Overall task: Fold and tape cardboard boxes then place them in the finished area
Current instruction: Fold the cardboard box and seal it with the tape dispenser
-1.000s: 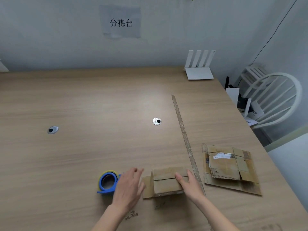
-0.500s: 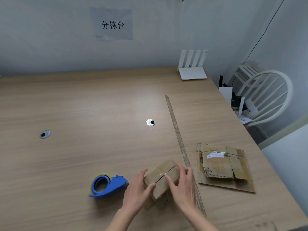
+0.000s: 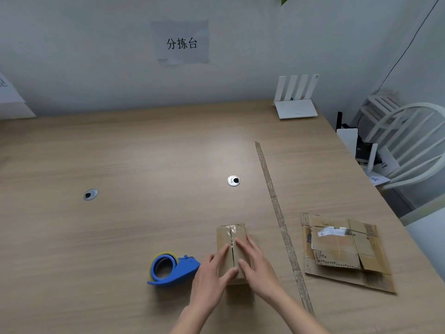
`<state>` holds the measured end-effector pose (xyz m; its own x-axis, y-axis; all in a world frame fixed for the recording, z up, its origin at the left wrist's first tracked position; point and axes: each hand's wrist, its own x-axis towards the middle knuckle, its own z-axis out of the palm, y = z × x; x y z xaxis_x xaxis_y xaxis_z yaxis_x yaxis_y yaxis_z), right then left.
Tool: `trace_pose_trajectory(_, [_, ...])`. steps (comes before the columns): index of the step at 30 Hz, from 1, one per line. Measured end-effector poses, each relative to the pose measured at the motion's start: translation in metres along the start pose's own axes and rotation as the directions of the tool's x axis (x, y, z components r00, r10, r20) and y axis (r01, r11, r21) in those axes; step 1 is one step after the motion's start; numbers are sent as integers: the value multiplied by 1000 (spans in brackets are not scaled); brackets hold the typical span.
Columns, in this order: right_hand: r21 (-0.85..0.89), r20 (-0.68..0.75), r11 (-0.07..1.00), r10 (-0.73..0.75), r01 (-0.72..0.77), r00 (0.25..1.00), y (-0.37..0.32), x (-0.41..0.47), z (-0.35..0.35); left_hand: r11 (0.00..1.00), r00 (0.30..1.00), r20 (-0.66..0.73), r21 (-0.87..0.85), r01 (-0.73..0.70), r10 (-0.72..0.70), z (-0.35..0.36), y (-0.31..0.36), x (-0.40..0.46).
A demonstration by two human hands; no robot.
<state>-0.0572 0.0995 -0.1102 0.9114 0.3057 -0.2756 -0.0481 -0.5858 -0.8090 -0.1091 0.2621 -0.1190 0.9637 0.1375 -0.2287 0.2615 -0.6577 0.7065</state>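
A small brown cardboard box (image 3: 231, 237) stands on the wooden table (image 3: 144, 153) near the front, its two top flaps folded down and meeting in a seam that runs away from me. My left hand (image 3: 212, 273) presses straight fingers on the left flap. My right hand (image 3: 255, 263) lies flat on the right flap. A blue tape dispenser (image 3: 171, 268) sits on the table just left of my left hand. A stack of flattened cardboard boxes (image 3: 344, 249) lies to the right.
A long strip of brown tape (image 3: 279, 213) runs across the table between the box and the flat stack. Two round cable holes (image 3: 233, 181) (image 3: 90, 194) sit mid-table. A white router (image 3: 296, 104) stands at the back right. A white chair (image 3: 409, 145) is beyond the right edge.
The box was turned about a quarter turn, so its seam now points away from me. Both hands went from gripping its sides to pressing flat on the closed flaps.
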Motion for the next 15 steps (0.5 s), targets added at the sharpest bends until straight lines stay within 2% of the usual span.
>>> trace_pose_trajectory(4, [-21,-50,1000,10,-11,999,-3,4,-7,999,1000,4,-12,-31,31,1,4,8])
trace_pose_trajectory(7, [-39,-55,999,-3,1,998,-8,8,-13,992,996,-37,101,-80,84,-8,3,8])
trace_pose_trajectory(9, [-36,-57,999,-11,9,998,-11,8,-14,980,988,-119,186,-74,97,-19,-2,8])
trace_pose_trajectory(12, [-47,-66,999,-16,13,998,-12,6,-13,965,972,-231,261,16,47,-33,-18,5])
trace_pose_trajectory(15, [-49,-100,998,-31,26,995,-17,5,-12,918,969,-235,359,165,-83,-40,-40,-4])
